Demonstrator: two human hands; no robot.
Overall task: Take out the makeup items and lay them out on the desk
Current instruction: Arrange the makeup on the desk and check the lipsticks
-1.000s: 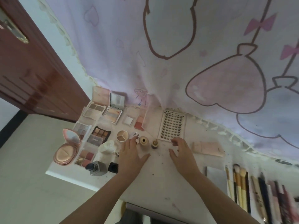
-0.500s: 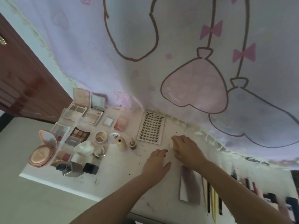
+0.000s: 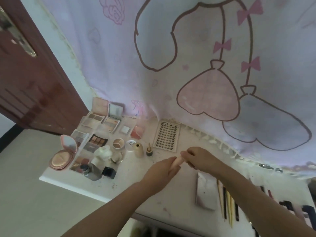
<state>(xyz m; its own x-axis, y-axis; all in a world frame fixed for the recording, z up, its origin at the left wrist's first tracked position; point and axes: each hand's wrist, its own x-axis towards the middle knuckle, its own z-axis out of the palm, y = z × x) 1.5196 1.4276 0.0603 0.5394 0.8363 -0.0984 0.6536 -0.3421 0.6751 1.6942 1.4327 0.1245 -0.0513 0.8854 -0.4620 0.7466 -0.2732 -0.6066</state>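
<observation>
1. Head view: my left hand point(image 3: 160, 170) and my right hand point(image 3: 199, 158) meet over the middle of the desk point(image 3: 130, 187), each gripping one end of a pale pink tube point(image 3: 176, 162).
2. My left fingers curl round the tube's lower end; my right fingers point(image 3: 185, 153) pinch its upper end. The tube is tilted and mostly hidden by my hands; I cannot tell whether it touches the desk.
3. Just behind my hands lies one lash card point(image 3: 166, 136), flat on the desk near the curtain point(image 3: 171, 65).
4. Left of the card stand two small bottles: a beige one point(image 3: 138, 149) and a darker, smaller one point(image 3: 149, 150).
5. Further left, one pink compact point(image 3: 63, 155) lies open among several open palettes; I cannot count those surely.
6. By my right forearm lie one closed flat case point(image 3: 206, 192) and some brushes point(image 3: 227, 206), blurred.
</observation>
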